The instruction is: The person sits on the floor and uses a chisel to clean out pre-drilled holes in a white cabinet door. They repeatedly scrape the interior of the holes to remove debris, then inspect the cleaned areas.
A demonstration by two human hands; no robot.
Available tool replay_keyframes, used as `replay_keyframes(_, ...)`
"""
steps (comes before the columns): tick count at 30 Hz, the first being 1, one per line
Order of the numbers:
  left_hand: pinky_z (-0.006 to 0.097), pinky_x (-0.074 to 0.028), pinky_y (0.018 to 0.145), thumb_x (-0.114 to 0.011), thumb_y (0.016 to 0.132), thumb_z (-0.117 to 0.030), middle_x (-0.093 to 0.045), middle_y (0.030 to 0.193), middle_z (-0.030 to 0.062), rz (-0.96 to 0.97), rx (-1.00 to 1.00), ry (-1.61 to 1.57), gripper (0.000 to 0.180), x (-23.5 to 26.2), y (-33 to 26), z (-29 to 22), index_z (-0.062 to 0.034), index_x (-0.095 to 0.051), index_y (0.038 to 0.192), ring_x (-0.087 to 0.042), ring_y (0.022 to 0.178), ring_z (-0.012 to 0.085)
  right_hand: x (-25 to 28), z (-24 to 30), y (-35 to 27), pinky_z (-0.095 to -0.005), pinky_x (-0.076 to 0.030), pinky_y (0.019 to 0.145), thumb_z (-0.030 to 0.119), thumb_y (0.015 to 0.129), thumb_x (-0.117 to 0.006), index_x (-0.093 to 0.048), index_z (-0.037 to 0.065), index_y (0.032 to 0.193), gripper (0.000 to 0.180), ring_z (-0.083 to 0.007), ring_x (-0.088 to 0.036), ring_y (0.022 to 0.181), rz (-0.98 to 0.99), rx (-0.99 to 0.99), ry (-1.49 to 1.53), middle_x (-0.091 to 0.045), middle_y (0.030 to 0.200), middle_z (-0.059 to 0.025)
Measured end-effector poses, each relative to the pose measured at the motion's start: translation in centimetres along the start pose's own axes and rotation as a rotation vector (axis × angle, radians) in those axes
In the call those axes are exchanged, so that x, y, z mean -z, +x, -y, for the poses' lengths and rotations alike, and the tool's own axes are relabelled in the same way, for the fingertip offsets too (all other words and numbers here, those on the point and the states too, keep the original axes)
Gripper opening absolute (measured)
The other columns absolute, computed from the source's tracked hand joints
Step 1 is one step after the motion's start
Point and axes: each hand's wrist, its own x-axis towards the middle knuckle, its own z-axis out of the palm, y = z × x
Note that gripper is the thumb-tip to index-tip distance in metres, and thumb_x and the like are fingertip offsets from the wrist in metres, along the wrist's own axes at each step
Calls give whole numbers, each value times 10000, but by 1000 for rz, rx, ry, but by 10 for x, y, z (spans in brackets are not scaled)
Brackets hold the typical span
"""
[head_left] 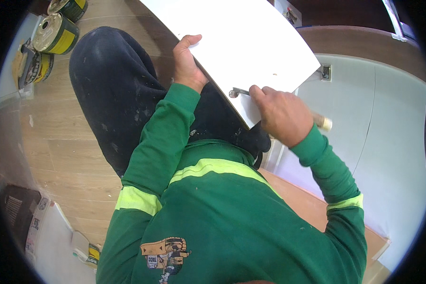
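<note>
A white panel (251, 42) lies across my lap, slanting from the upper left down to a corner near my right hand. My left hand (188, 64) grips its left edge, with the thumb on the upper face and the fingers hidden below. In my right hand (284, 113) is a hand tool with a thin dark metal end (241, 91) and a pale wooden handle (323, 121). Its metal end reaches into a small round hole (233, 93) close to the panel's lower edge. A second small mark (275, 74) shows farther right on the panel.
Several black-and-yellow tins (64, 38) stand on the wood-look floor (57, 128) at the far left. To the right is a pale board or wall (350, 128) with a socket box (326, 72). A dark vent-like object (19, 210) sits at the lower left.
</note>
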Motion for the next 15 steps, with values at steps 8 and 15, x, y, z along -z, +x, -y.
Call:
replay_keyframes(8,553,-499,1160,-622,929,-181,-568,1370,271,10,-85,147,623,1,2,-4,83,-434,1461,-606,1304,421,-11,-39,20,-462,-603,823,49,885,-722,-614,112,1220,357,-323,-769,900,-86,266,-105,-747,1002,-102)
replay_keyframes(15,567,-484,1172,-617,933,-173,-566,1377,282,43,-108,172,648,5,5,-11,103,-412,1483,-595,1328,428,-11,-48,43,-401,-548,924,137,917,-763,-627,170,1231,343,-233,-753,1038,-210,456,-229,-749,1102,-33)
